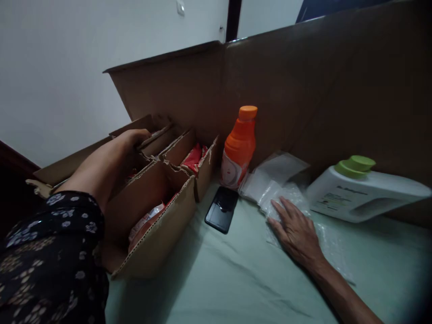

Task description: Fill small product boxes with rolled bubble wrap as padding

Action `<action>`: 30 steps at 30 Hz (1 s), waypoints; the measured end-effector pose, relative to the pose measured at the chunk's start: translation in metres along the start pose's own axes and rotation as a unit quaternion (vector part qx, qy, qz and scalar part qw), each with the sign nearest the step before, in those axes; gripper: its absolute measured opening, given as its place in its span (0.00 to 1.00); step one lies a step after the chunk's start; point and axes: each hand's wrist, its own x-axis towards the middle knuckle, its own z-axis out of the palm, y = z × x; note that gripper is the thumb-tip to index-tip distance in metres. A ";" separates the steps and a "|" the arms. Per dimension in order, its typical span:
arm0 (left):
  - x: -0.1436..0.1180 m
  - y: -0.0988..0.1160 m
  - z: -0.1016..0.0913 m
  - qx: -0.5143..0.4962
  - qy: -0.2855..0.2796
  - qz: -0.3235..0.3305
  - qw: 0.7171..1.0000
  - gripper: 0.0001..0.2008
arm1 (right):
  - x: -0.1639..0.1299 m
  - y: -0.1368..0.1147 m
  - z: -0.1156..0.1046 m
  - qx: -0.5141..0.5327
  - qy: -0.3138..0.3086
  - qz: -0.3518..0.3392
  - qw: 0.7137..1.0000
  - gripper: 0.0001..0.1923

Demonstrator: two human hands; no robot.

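My left hand [135, 136] reaches into a rear compartment of a divided cardboard box [168, 229]. Its fingers drop behind the cardboard edge, so what they touch is hidden. On the right, my right hand [297, 229] lies with fingers spread on a loose pile of clear plastic bags [270, 198]. Red packets show inside the box: one red packet [194, 157] in a back compartment and a red-and-white packet [148, 225] in the front one.
An orange bottle [239, 141] stands behind a black phone [222, 209]. To the right is a white jug with a green cap [364, 189]. A tall cardboard panel [303, 85] rises behind everything. Pale green cloth [216, 279] covers the surface.
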 end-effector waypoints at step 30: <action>-0.187 0.315 0.235 0.065 -0.154 0.274 0.947 0.36 | -0.106 0.030 -0.115 0.086 -0.071 0.071 0.991 0.29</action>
